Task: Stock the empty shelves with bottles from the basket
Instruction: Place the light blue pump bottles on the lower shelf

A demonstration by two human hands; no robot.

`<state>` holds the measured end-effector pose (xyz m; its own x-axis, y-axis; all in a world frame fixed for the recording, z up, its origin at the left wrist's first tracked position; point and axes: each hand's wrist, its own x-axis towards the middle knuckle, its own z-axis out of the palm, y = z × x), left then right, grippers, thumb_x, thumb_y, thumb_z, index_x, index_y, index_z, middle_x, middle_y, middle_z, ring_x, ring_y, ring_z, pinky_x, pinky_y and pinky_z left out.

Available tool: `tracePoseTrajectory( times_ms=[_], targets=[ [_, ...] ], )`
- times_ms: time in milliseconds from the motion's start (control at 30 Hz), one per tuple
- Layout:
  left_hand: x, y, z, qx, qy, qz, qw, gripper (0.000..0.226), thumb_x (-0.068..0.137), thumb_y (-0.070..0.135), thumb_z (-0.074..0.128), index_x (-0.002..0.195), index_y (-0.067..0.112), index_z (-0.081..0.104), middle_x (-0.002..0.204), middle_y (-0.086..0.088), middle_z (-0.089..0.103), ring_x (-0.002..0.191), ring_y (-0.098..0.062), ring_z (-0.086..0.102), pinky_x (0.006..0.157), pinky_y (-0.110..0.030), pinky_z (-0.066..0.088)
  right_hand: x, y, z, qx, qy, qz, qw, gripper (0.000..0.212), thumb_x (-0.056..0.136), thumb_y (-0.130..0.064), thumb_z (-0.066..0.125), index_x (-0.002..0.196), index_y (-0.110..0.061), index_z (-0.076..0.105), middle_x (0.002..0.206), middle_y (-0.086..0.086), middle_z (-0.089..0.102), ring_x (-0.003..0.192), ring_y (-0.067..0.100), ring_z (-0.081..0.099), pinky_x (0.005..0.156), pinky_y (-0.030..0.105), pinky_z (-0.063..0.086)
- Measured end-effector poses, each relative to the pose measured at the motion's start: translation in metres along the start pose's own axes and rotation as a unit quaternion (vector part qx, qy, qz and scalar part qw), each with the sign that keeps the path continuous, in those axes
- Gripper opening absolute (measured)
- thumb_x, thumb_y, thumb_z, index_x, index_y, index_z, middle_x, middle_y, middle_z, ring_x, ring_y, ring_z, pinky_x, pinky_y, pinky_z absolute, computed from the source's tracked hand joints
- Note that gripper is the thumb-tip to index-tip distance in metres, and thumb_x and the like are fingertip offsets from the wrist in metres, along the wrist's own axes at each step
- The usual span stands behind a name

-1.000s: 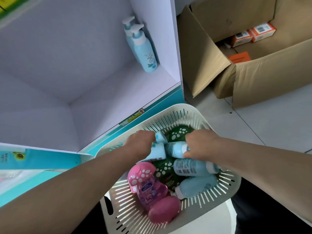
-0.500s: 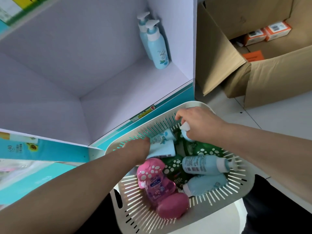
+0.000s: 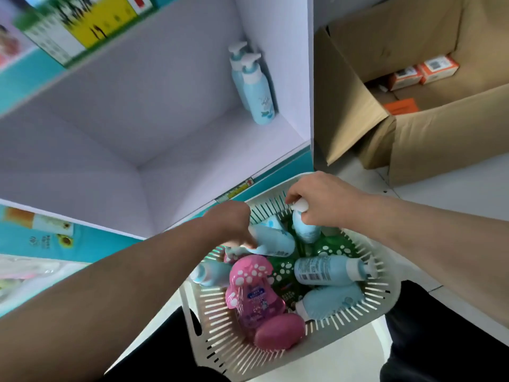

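A white slotted basket [image 3: 380, 299] sits in front of me, holding several light blue, green and pink bottles. My right hand [image 3: 322, 201] grips the white pump top of a light blue bottle [image 3: 305, 228] that stands nearly upright at the basket's far side. My left hand [image 3: 231, 220] is curled round another light blue bottle [image 3: 272, 241] lying tilted beside it. A pink bottle [image 3: 254, 296] lies in the basket's middle. On the white shelf [image 3: 209, 161] two light blue pump bottles [image 3: 257, 92] stand in the back right corner.
An open cardboard box [image 3: 429, 128] with orange and white packets stands on the floor to the right of the shelf unit. Coloured boxes [image 3: 80, 26] sit on the shelf above. A teal edge strip [image 3: 275, 177] runs just behind the basket.
My right hand has lifted its light blue bottle up and toward the basket's far rim. My left hand has raised its bottle slightly. The view has tilted upward.
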<state>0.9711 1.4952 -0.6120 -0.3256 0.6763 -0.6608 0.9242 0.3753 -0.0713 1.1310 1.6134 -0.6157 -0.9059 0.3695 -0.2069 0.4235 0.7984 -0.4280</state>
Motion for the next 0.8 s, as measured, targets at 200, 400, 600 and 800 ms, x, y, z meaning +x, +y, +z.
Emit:
tracePoseTrajectory(
  times_ms=[200,400,600,800],
  targets=[
    [-0.042,-0.026,-0.075,-0.209,0.117,-0.054,0.969,0.048,0.066,0.031,0.086,0.107,0.014,0.070,0.106,-0.004,0.064,0.093,-0.022,0.060,0.083,-0.030,0.053,-0.001,-0.020,-0.052,0.053,0.089,0.022,0.994,0.044,0.075,-0.012,0.064,0.117,-0.024,0.065,0.114,-0.007,0.068,0.108,0.013,0.060,0.086,0.019,0.042],
    [-0.050,-0.037,-0.113,-0.427,0.234,-0.077,0.870,0.035,0.067,0.015,0.085,0.098,0.015,0.069,0.096,-0.008,0.066,0.082,-0.023,0.063,0.074,-0.039,0.060,-0.002,-0.029,-0.091,0.143,0.209,0.020,0.967,0.039,0.076,-0.008,0.067,0.114,-0.018,0.069,0.112,-0.004,0.070,0.105,0.011,0.062,0.092,0.019,0.044],
    [0.000,-0.006,-0.124,-0.372,0.355,-0.066,0.855,0.037,0.071,0.013,0.076,0.106,0.020,0.064,0.101,-0.001,0.062,0.086,-0.022,0.058,0.070,-0.030,0.051,0.002,-0.012,-0.103,0.169,0.303,0.038,0.937,0.034,0.078,-0.012,0.064,0.108,-0.024,0.072,0.108,-0.005,0.070,0.098,0.014,0.063,0.081,0.017,0.041],
    [0.053,0.011,-0.126,-0.315,0.356,-0.058,0.878,0.038,0.079,0.002,0.064,0.113,0.018,0.060,0.116,-0.008,0.055,0.096,-0.025,0.054,0.075,-0.032,0.050,0.008,0.023,-0.087,0.166,0.329,0.067,0.927,0.034,0.082,-0.015,0.062,0.112,-0.027,0.070,0.109,-0.004,0.065,0.098,0.015,0.061,0.079,0.021,0.042]
  ],
)
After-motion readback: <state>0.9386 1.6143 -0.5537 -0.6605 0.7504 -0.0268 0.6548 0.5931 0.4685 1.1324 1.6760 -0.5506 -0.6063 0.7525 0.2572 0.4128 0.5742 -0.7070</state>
